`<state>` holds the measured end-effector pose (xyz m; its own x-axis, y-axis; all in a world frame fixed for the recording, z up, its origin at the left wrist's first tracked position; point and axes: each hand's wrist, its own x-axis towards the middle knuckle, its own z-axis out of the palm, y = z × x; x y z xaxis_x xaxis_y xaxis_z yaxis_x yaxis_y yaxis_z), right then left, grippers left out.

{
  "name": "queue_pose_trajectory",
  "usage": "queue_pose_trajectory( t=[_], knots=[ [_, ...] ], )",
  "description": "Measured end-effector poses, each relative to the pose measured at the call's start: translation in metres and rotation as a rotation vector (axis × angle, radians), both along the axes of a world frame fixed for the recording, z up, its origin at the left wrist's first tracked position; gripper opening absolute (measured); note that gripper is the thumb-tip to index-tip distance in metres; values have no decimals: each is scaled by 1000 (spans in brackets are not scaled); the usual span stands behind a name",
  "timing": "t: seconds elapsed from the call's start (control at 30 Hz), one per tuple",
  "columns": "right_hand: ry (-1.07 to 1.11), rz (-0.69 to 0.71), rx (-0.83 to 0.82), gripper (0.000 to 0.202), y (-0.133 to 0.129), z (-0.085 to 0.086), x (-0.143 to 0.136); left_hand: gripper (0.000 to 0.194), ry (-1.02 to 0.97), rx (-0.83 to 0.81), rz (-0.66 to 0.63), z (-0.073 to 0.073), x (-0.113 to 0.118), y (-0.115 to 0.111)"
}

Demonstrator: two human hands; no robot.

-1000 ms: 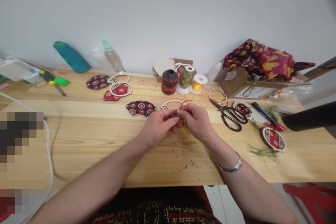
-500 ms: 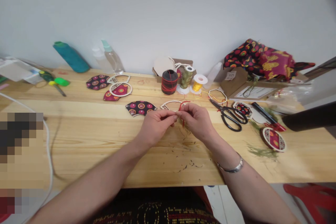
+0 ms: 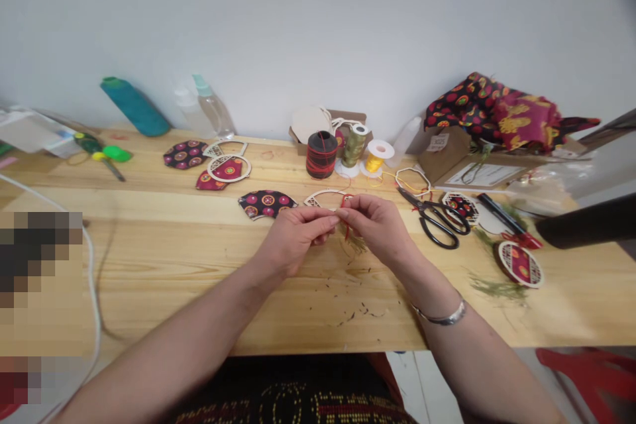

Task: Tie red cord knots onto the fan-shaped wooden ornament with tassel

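My left hand and my right hand meet fingertip to fingertip above the middle of the wooden table, both pinched closed. Whatever lies between the fingertips is too small to make out. A red cord hangs at the fingers of my right hand, with greenish threads under it. Just behind the hands lies a fan-shaped wooden frame, partly hidden by them. A dark patterned fabric fan piece rests to the left of it.
Behind stand a red-black thread spool, a green spool and a yellow spool. Black scissors lie right, near a round ornament and a cardboard box. A white cable crosses the left side.
My right hand has shifted slightly right and down, its fingertips still against those of my left hand. More of the greenish threads shows below the fingers.
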<state>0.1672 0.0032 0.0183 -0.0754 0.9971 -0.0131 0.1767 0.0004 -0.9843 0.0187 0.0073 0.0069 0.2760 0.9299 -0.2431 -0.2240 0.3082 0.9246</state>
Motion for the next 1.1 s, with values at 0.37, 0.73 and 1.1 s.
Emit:
queue_pose_trajectory(
  t=[0.37, 0.73, 1.1],
  knots=[
    [-320, 42, 77, 18, 2, 1, 13, 14, 8, 6, 104, 1, -1, 2],
    [-659, -17, 672, 14, -14, -2, 1, 15, -21, -27, 154, 2, -1, 2],
    [-1250, 137, 1148, 23, -18, -5, -9, 14, -264, -230, 80, -2, -4, 4]
  ],
)
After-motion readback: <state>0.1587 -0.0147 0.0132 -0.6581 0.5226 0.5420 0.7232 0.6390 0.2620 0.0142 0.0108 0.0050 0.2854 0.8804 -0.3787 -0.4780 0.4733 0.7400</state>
